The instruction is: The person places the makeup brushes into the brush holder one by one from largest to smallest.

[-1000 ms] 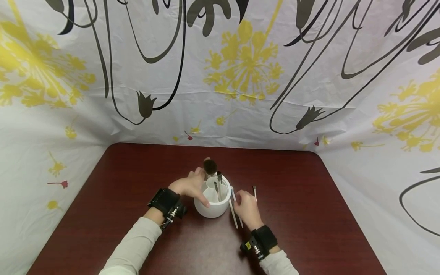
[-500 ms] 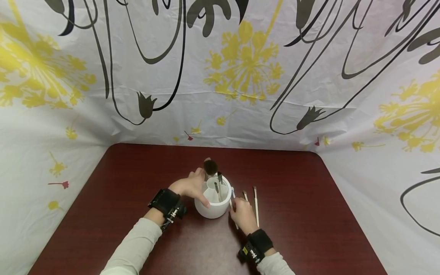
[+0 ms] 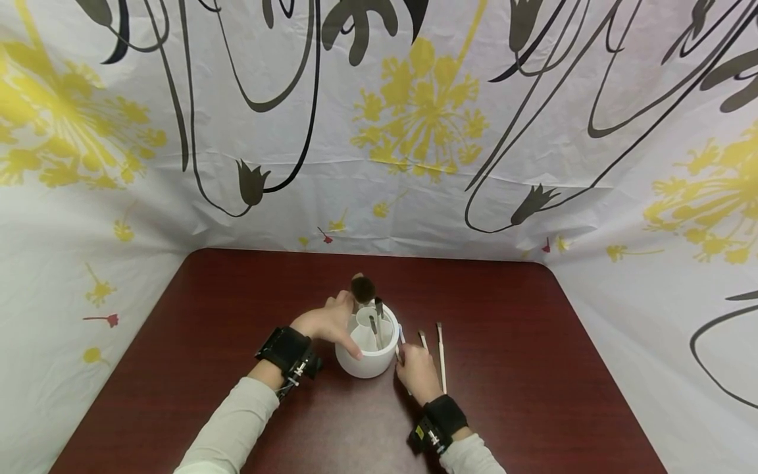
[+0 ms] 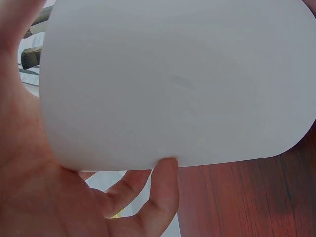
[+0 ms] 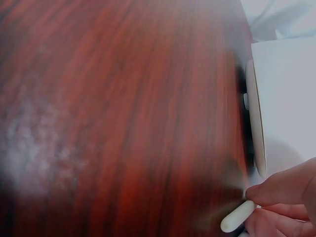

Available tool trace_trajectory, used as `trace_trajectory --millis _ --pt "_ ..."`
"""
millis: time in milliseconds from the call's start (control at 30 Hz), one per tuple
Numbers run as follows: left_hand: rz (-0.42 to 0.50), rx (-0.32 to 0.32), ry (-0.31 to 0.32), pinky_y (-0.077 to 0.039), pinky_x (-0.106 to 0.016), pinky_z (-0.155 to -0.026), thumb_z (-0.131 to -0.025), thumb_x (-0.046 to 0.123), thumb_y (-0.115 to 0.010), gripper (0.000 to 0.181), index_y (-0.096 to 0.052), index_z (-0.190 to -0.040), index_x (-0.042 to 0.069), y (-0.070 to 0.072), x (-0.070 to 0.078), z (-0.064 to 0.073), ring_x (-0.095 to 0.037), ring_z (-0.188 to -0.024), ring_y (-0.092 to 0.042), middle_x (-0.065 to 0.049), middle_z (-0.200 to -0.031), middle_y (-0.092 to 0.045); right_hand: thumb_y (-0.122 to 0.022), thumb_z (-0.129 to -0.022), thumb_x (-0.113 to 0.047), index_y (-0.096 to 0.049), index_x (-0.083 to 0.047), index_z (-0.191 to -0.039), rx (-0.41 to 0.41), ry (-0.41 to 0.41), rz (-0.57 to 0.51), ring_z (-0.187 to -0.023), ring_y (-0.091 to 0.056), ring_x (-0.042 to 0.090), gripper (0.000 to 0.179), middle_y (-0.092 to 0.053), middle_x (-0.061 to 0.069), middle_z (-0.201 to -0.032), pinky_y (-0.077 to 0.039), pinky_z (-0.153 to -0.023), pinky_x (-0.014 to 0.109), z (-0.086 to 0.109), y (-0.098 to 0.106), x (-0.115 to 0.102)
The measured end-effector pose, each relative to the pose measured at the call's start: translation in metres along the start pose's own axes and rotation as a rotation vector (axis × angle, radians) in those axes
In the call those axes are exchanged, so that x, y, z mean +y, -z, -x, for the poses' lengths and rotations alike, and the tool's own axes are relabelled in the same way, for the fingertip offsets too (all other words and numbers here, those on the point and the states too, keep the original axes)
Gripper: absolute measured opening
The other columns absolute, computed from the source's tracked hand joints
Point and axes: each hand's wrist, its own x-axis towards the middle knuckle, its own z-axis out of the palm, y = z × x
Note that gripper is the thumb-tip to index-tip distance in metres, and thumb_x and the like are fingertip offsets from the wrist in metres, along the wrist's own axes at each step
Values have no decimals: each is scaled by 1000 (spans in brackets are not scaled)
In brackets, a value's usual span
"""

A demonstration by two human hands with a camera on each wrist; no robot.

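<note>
A round white brush holder (image 3: 362, 366) with inner compartments stands on the table, several makeup brushes upright inside. My left hand (image 3: 328, 324) grips it from the left, thumb at the near rim, and in the left wrist view its fingers curl against the white wall (image 4: 173, 89). Right of the holder, low over the table, is my right hand (image 3: 418, 374). In the right wrist view its thumb and fingers pinch the white handle (image 5: 238, 216) of a slim brush, most of which the hand hides. Another slim brush (image 3: 441, 359) lies to the right of this hand.
Inside the holder is a large dark-bristled brush (image 3: 362, 288), beside smaller ones. A brush tip (image 3: 422, 337) shows just beyond my right hand. The dark red table (image 3: 266, 276) reaches to a patterned white cloth (image 3: 385, 217) behind it.
My right hand has moved slightly left and toward me, its fingers closing low beside the holder. The brush at its right now shows along its length. My left hand keeps its grip.
</note>
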Motion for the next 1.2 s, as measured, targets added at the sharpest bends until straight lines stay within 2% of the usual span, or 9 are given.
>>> trace_trajectory --millis 100,267,433,667,867,1200 --pt "1 3 -4 -37 -48 -87 -45 43 -85 113 -28 -135 4 0 0 0 -37 -109 -35 -14 -123 -35 -70 -67 0 -50 -10 -58 15 -3 -12 -49 -38 11 24 -43 -4 -53 -32 -45 24 0 0 1" --pt "1 3 1 -36 -48 -88 -46 42 -85 114 -27 -136 5 -1 -1 0 -37 -110 -35 -14 -124 -35 -68 -66 1 -61 -5 -67 46 -10 -60 -54 -51 12 9 -58 1 -60 -41 -48 25 -2 6 2" --pt "-1 0 15 -36 -48 -88 -46 42 -86 116 -25 -138 6 -2 -2 0 -36 -111 -34 -13 -125 -34 -67 -68 1 -64 -2 -74 94 -6 -110 -60 -60 16 7 -64 6 -66 -46 -52 26 -4 14 3" --pt "-5 -1 11 -36 -48 -88 -46 42 -86 117 -23 -138 6 -2 -1 -1 -37 -111 -34 -13 -125 -34 -69 -68 1 -63 -3 -74 177 6 -130 -62 -61 18 9 -64 7 -68 -48 -55 30 -5 31 0" --pt "-4 -8 11 -36 -48 -89 -47 42 -85 116 -24 -138 6 -1 -1 -1 -37 -112 -34 -14 -126 -33 -68 -71 2 -63 -1 -77 228 24 -203 -61 -61 17 8 -64 8 -68 -48 -54 29 -5 46 -6" --pt "8 12 -16 -34 -51 -91 -46 40 -86 117 -24 -138 5 -1 -2 -1 -40 -112 -34 -15 -125 -34 -69 -71 3 -63 -1 -85 303 122 -303 -61 -59 14 16 -63 6 -70 -48 -53 25 -9 62 -15"
